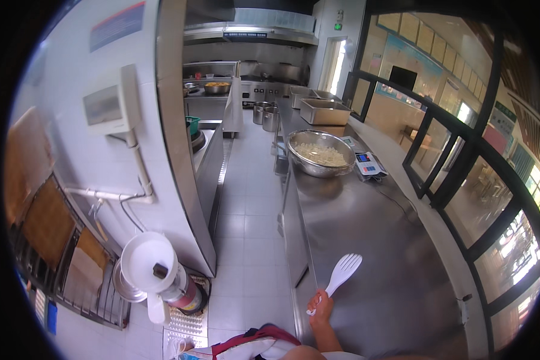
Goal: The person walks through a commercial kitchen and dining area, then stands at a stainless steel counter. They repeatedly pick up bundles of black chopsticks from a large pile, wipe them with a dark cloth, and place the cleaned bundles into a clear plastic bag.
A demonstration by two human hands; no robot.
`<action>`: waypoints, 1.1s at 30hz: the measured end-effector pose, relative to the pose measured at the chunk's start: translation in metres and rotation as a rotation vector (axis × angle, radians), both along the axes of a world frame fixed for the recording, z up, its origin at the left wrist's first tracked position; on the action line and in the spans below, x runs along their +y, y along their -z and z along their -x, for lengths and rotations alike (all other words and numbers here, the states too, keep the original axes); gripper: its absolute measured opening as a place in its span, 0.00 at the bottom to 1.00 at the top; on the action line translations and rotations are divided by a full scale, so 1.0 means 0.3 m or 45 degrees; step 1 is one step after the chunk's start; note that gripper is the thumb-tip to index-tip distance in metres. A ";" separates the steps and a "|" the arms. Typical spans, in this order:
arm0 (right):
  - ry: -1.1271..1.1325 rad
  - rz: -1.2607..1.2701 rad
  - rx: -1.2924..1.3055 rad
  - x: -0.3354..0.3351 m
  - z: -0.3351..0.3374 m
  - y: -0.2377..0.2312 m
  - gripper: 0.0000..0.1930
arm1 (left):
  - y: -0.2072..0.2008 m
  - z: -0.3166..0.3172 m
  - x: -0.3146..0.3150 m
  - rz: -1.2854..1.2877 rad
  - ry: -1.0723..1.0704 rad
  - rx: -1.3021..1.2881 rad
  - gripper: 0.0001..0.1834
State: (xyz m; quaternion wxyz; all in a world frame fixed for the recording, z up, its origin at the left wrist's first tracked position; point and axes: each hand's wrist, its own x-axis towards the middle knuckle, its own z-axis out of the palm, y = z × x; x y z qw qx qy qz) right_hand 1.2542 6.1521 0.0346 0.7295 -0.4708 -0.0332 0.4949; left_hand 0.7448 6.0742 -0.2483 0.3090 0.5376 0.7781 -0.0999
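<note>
Steel surface gleaming, our right fingers wrap the white spatula! Should that grip slacken, we'd drop it; left fingers unseen, we can't tell.

Blue strip: on range hood; pale characters, too small to read.
Green sign: lit, above doorway; marking indistinct.
Scale display: on desk; digits illegible.
Poster: on white wall; lettering illegible.

Garment: dark red and white cloth, partly cut off by the lower edge
Right hand: bare
Right forearm: bare
Footwear: white shoe, mostly hidden
</note>
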 end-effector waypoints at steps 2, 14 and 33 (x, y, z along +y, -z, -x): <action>-0.006 -0.013 -0.139 0.201 -0.014 -0.034 0.10 | -0.003 -0.063 0.437 -0.309 0.207 -0.059 0.17; -0.277 -0.376 -1.677 1.456 -0.041 -0.049 0.09 | -0.482 -0.757 1.966 -0.454 -0.568 -1.124 0.19; -0.757 -0.520 -0.819 3.707 0.231 -0.225 0.11 | -0.752 -0.771 3.807 -0.661 -0.192 -1.027 0.15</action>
